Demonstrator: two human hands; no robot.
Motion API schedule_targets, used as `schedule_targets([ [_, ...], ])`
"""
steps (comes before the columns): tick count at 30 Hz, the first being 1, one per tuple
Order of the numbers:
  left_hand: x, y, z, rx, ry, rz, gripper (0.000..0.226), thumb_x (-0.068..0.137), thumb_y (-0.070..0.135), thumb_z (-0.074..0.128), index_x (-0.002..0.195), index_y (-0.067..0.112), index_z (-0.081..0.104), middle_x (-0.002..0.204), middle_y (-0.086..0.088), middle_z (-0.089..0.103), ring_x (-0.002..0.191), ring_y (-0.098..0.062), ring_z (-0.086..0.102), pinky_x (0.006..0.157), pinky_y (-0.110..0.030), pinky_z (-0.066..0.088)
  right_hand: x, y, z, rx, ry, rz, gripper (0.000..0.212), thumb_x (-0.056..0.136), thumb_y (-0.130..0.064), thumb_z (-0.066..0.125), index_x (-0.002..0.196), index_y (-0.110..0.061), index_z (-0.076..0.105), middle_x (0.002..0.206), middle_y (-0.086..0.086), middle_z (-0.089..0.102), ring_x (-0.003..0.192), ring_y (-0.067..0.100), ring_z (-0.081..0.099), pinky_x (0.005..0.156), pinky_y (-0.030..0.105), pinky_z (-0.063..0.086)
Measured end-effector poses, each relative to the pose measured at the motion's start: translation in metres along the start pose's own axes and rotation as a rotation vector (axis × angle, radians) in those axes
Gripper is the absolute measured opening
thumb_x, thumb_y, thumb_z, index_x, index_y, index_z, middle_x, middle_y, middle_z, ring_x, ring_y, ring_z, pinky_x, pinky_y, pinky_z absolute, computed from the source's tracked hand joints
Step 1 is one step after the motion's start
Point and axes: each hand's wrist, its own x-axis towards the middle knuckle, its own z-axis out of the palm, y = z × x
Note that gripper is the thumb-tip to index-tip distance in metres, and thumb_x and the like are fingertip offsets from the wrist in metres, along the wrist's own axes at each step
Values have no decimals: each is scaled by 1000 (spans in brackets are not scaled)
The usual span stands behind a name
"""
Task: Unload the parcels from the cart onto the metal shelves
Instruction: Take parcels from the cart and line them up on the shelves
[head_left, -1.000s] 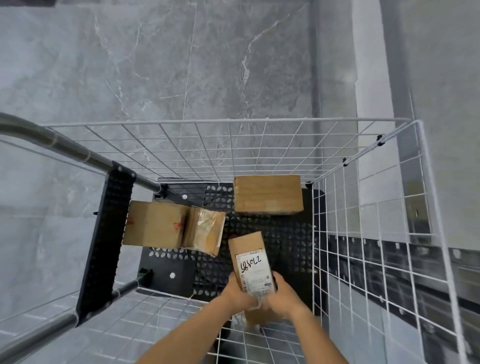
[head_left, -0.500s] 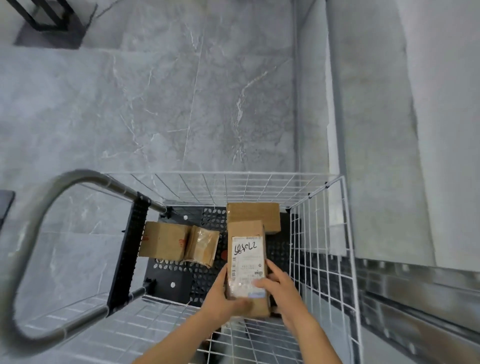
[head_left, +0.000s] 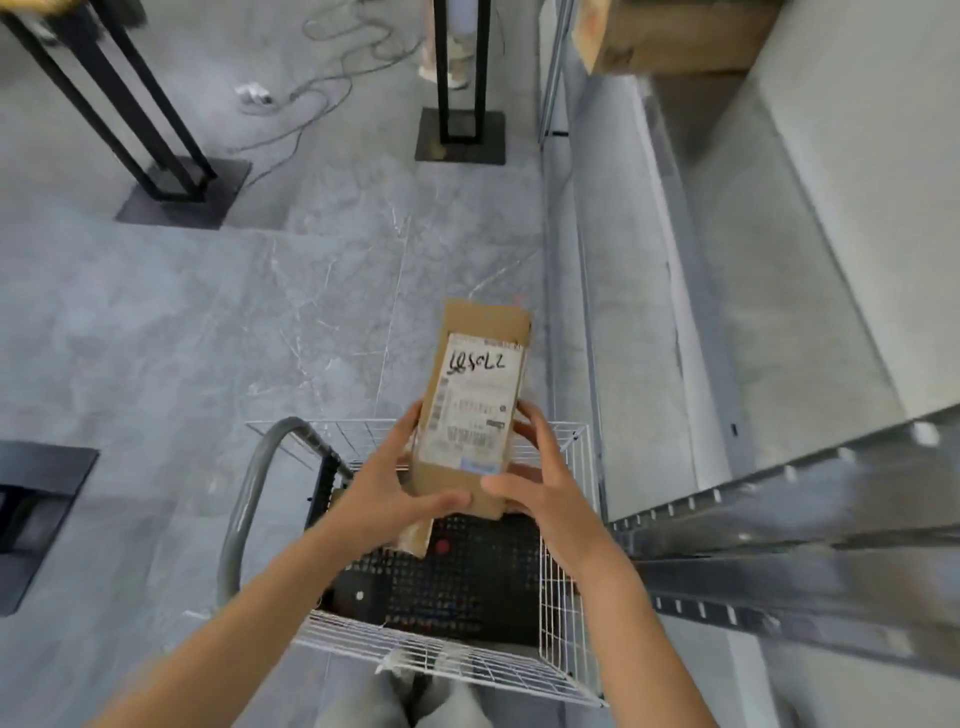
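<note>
I hold a narrow brown cardboard parcel (head_left: 475, 395) with a white shipping label and handwritten digits, lifted above the wire cart (head_left: 558, 561). My left hand (head_left: 387, 488) grips its lower left side, thumb across the bottom front. My right hand (head_left: 540, 483) grips its lower right edge. Below my hands lies the cart's black perforated deck (head_left: 467, 582); a corner of another parcel (head_left: 415, 535) peeks out under my left hand. The metal shelves (head_left: 779, 519) stand directly to the right of the cart, grey steel rails with punched holes.
A large cardboard box (head_left: 670, 36) rests on a shelf at top right. The cart's grey handle (head_left: 249, 499) curves on the left. Black stand bases (head_left: 182, 192) and another (head_left: 460, 137) sit on the grey marble floor, with cables (head_left: 322, 83) trailing behind them.
Both hands have raised the labelled parcel up out of the cart. My view has tilted up, so the shelves, stands and cables now show and the other parcels are mostly hidden.
</note>
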Motion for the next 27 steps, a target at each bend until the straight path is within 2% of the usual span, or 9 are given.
schedule_targets([
  [2,-15,27,-15,42,6,46,110,58,38,85,141,52,13,127,27,45,114,1,49,90,-23,50,-17,-27,9,-60,-3,-53,91,65,-34,77,138,-57,27,143,-19,39,121,12,54,90,29,52],
  [6,-39,62,-36,91,-33,113,114,53,43,87,138,56,11,124,40,41,116,8,46,91,-24,50,-51,-61,26,-100,21,-113,101,63,-36,79,140,-60,19,148,-21,33,129,11,46,100,37,48],
  [8,-49,76,-44,125,-72,152,114,52,44,88,136,59,12,123,44,41,114,17,44,95,-26,50,-68,-72,35,-122,46,-129,104,64,-34,80,140,-62,15,145,-25,33,125,1,45,90,24,51],
  [10,-58,88,-51,163,-108,199,115,53,41,89,135,59,11,127,40,41,113,19,42,93,-21,49,-84,-80,43,-137,69,-157,108,67,-29,82,140,-62,11,143,-27,33,117,-11,45,79,12,50],
  [12,-67,99,-57,200,-137,246,116,53,39,89,135,59,10,128,37,41,113,19,43,88,-13,48,-96,-85,52,-161,98,-181,111,70,-24,84,141,-62,8,146,-25,30,116,-15,44,77,8,49],
  [17,-84,116,-72,250,-218,381,117,53,40,90,133,62,9,132,39,38,112,10,46,84,-21,53,-125,-101,72,-182,243,-246,112,70,-22,85,141,-62,9,147,-24,32,131,1,39,96,24,50],
  [21,-99,122,-88,280,-310,463,117,54,33,91,133,61,10,125,46,38,109,9,49,82,-24,54,-153,-105,102,-137,350,-277,110,70,-19,85,141,-61,12,142,-25,38,124,-1,47,86,18,52],
  [25,-120,125,-100,342,-409,539,120,52,39,91,140,56,11,127,45,38,108,11,48,82,-22,53,-186,-98,138,-127,492,-288,113,60,-35,88,138,-66,13,146,-20,36,128,8,47,99,41,50],
  [27,-132,125,-102,364,-476,590,120,52,40,90,142,53,11,125,44,40,108,11,48,81,-19,52,-204,-92,155,-111,567,-300,113,59,-36,88,139,-65,14,147,-19,36,128,11,47,101,44,48],
])
